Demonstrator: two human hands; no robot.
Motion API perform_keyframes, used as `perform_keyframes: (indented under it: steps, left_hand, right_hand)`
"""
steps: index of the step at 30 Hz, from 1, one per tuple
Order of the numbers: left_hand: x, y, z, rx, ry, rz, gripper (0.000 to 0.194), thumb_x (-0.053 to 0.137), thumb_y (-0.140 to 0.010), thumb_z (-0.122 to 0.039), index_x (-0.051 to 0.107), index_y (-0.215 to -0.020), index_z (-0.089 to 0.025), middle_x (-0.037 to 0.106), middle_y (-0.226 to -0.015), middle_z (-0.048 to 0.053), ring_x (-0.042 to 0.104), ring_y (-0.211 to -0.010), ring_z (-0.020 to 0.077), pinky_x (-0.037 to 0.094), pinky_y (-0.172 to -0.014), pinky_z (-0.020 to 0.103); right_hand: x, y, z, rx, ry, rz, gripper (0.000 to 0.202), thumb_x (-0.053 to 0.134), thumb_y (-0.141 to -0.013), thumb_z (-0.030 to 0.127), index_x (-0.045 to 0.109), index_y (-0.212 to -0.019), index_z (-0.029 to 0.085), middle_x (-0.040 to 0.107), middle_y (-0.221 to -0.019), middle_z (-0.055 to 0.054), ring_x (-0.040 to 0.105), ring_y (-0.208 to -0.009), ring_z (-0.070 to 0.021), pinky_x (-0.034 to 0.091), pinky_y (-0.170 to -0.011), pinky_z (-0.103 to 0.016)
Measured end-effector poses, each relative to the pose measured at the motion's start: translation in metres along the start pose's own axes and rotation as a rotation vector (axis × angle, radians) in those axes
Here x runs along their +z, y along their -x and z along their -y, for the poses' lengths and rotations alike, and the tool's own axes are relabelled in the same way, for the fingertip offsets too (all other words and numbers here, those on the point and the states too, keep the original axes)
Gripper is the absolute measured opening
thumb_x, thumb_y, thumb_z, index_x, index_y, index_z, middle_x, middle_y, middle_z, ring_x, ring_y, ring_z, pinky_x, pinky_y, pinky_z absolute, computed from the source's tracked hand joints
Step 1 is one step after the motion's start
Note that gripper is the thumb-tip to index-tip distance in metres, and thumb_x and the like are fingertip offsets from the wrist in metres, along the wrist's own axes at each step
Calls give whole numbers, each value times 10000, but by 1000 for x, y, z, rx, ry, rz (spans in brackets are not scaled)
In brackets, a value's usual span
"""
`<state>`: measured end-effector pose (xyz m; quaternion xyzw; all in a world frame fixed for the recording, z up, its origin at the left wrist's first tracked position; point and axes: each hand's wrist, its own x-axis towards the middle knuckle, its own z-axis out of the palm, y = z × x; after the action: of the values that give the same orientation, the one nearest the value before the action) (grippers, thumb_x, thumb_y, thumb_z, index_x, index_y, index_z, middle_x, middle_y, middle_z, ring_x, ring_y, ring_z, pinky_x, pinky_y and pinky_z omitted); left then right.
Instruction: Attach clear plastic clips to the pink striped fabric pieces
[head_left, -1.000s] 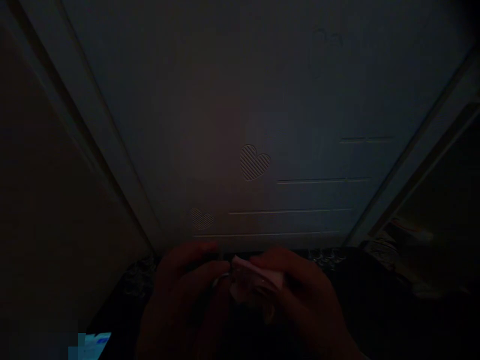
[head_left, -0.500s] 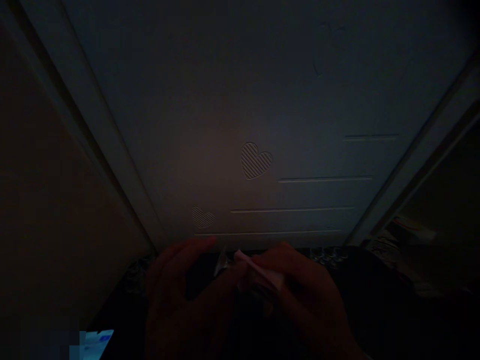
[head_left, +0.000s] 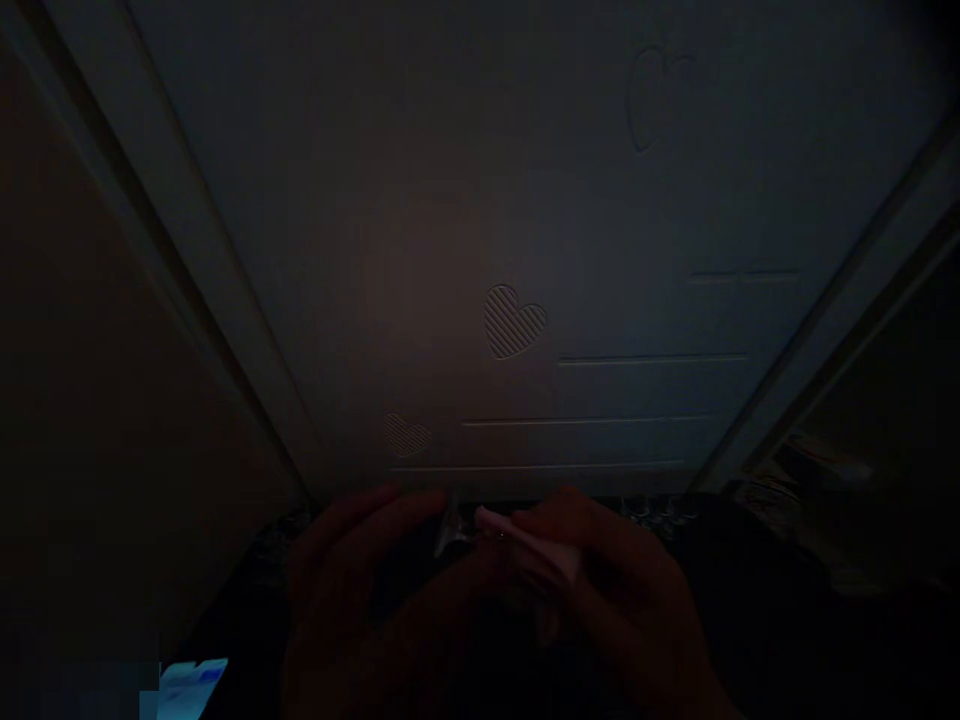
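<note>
The light is very dim. My right hand (head_left: 615, 580) is closed on a folded pink cloth (head_left: 544, 555), pinched between its thumb and fingers. My left hand (head_left: 360, 590) is curved, with its thumb reaching to the cloth and its fingers bent above a dark gap. Between its fingertips and the cloth a small clear, shiny piece (head_left: 452, 530) shows, perhaps glass or plastic. Whatever lies under the left palm and behind the cloth is lost in the dark.
Ahead stands a pale panel (head_left: 420, 250) with grooved hearts and lines. Several clear, glass-like shapes (head_left: 652, 508) line its foot at the right. A bright bluish screen-like patch (head_left: 191, 688) glows at lower left. Dim clutter (head_left: 810, 480) sits at the right.
The pink cloth and the right fingers have shifted slightly right and down. My left fingertips have moved a little to the right, and the clear piece shows at a different tilt.
</note>
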<state>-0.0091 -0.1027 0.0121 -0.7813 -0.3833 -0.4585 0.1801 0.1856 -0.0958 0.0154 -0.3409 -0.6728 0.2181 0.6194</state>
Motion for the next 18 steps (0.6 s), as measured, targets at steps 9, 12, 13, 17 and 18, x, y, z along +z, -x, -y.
perform_keyframes:
  steps: [9,12,13,17,18]
  left_hand:
    - [-5,-8,-5,112,-73,-13,241,560,-878,-109,655,-1024,-274,564,-1052,40,524,-1054,221,550,-805,296]
    - [-2,-7,-9,43,-99,4,202,551,-895,-131,621,-1016,-276,527,-1113,47,495,-1078,237,541,-817,330]
    - [-1,-7,-10,20,-107,23,199,552,-899,-144,610,-1034,-279,516,-1143,49,482,-1096,246,536,-837,348]
    - [2,-9,-12,-15,-100,101,248,539,-916,-166,565,-1140,-270,486,-1243,58,454,-1161,267,506,-931,406]
    - [3,-9,-12,-19,-92,109,250,538,-919,-174,559,-1151,-266,484,-1259,60,454,-1166,269,502,-941,414]
  right_hand:
    - [1,1,-1,18,-40,1,250,666,-780,102,774,-880,304,731,-681,46,632,-551,-110,477,-489,-191]
    - [-1,2,-3,-20,29,21,312,621,-772,46,762,-908,289,757,-737,30,667,-608,-130,488,-507,-209]
    - [-1,1,-3,-42,58,34,311,612,-778,47,759,-917,283,765,-751,25,672,-614,-135,486,-502,-214]
    - [-1,-2,0,-137,158,61,254,600,-843,94,745,-956,270,778,-761,21,673,-598,-136,505,-543,-244]
    - [-1,-3,0,-159,176,62,229,601,-863,111,741,-958,265,779,-756,22,676,-603,-135,509,-560,-249]
